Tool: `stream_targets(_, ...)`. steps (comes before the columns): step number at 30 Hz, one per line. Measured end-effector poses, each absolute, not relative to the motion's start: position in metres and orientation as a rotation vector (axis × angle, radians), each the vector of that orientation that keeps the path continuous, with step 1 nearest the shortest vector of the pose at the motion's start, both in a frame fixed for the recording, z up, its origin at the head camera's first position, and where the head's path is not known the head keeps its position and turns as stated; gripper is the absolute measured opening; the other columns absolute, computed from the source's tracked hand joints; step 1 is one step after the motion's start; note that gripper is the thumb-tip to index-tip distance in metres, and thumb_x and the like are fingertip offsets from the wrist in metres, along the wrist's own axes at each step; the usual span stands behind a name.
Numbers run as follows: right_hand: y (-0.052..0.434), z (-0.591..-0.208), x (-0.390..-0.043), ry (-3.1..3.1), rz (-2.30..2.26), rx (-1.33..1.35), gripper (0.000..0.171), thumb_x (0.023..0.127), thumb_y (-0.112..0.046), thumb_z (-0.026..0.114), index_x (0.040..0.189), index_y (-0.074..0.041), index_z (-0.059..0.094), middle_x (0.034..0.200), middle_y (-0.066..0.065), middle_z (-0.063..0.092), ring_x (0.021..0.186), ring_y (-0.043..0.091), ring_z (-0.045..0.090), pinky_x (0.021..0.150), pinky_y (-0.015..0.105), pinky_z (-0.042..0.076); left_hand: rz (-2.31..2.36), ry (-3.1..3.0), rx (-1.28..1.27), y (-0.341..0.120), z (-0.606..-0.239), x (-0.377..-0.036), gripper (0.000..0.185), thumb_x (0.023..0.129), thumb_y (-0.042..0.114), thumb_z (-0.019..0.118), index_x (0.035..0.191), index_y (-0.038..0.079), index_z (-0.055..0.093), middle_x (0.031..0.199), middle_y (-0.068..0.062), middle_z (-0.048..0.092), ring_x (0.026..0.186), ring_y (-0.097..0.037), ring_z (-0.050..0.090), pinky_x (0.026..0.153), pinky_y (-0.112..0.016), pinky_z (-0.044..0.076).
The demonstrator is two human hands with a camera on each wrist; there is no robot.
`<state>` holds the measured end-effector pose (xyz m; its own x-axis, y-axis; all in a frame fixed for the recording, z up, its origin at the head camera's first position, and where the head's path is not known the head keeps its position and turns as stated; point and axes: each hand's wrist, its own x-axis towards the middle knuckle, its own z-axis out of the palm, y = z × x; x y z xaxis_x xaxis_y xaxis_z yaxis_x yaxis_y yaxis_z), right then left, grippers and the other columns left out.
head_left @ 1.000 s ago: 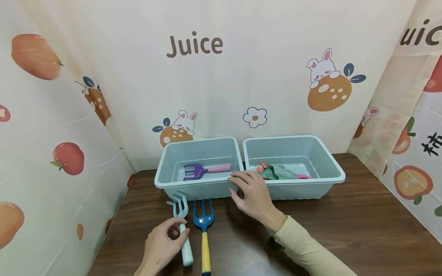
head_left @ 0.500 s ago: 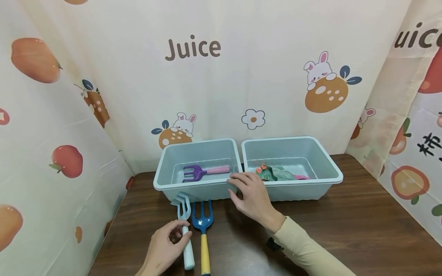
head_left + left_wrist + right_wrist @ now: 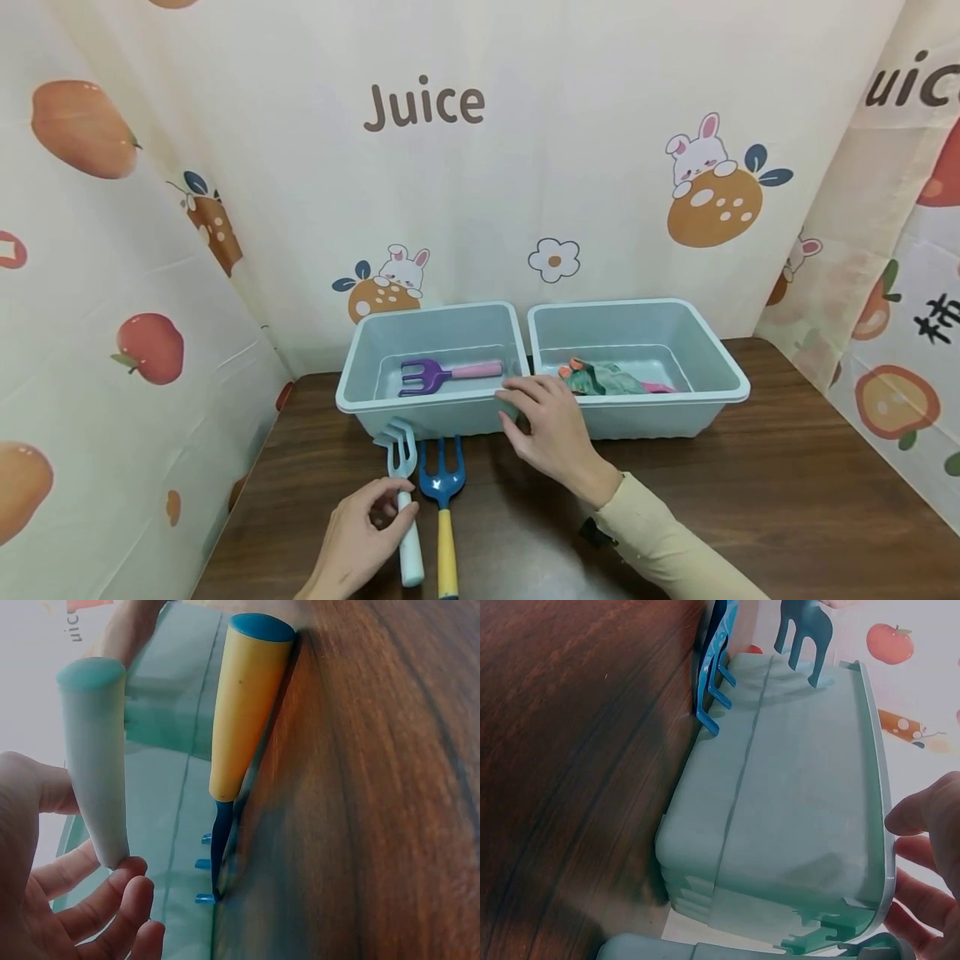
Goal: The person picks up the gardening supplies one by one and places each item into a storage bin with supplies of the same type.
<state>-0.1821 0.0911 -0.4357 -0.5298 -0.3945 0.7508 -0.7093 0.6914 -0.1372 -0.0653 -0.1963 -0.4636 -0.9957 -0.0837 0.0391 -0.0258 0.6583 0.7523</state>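
Head view: at the lower centre of the frame the left hand (image 3: 358,542) curls its fingers round the white handle of a pale blue rake (image 3: 402,492), whose tines point up toward the left bin (image 3: 360,392). Just right of it lies a blue fork with a yellow handle (image 3: 444,517) on the brown table (image 3: 750,500). The right hand (image 3: 551,425) rests at the centre, fingers fairly straight on the near right corner of the left bin's rim. Inside that bin lies a purple rake with a pink handle (image 3: 448,372); the right bin (image 3: 720,379) holds a green glove (image 3: 603,377).

Left wrist view: the pale rake's handle (image 3: 96,761) stands at the left, pinched low down by fingertips (image 3: 120,889) — the yellow handle (image 3: 244,712) lies beside it.

Right wrist view: the bin's wall (image 3: 795,810) fills the middle; fingers (image 3: 930,817) at the right edge touch its rim, loosely spread.
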Motion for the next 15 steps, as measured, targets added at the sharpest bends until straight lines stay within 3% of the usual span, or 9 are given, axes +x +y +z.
stream_targets(15, 0.0898, -0.4365, -0.1818, -2.177, 0.585, 0.839, 0.026, 0.086, -0.02, 0.087, 0.112, -0.015, 0.083, 0.119, 0.003, 0.078, 0.108, 0.028, 0.069, 0.095, 0.051, 0.056, -1.293, -2.772, 0.048, -0.1983, -0.4601, -0.0633, 0.015, 0.092, 0.024, 0.084, 0.105, 0.029, 0.078, 0.081, 0.013, 0.062, 0.073, -0.002, 0.057, 0.067, -0.021, 0.051)
